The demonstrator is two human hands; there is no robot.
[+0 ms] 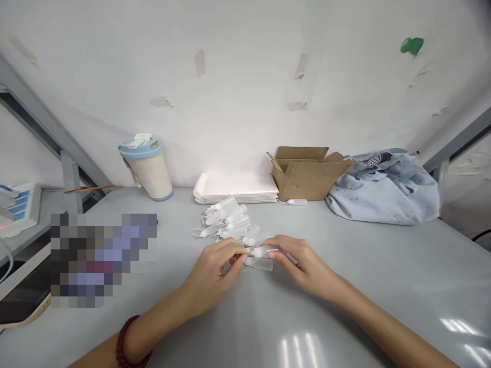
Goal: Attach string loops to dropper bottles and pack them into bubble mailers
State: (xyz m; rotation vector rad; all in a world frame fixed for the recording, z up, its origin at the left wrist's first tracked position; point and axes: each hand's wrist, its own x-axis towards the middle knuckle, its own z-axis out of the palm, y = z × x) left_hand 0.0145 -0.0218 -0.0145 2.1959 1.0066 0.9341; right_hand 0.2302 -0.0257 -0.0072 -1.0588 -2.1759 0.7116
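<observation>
Head view: the left hand (215,271) and right hand (303,263) are pinching a small white plastic bottle (260,252) between their fingertips, its long axis running left to right, while a heap of similar bottles (226,220) is lying just beyond, on the grey worktable (383,276).
</observation>
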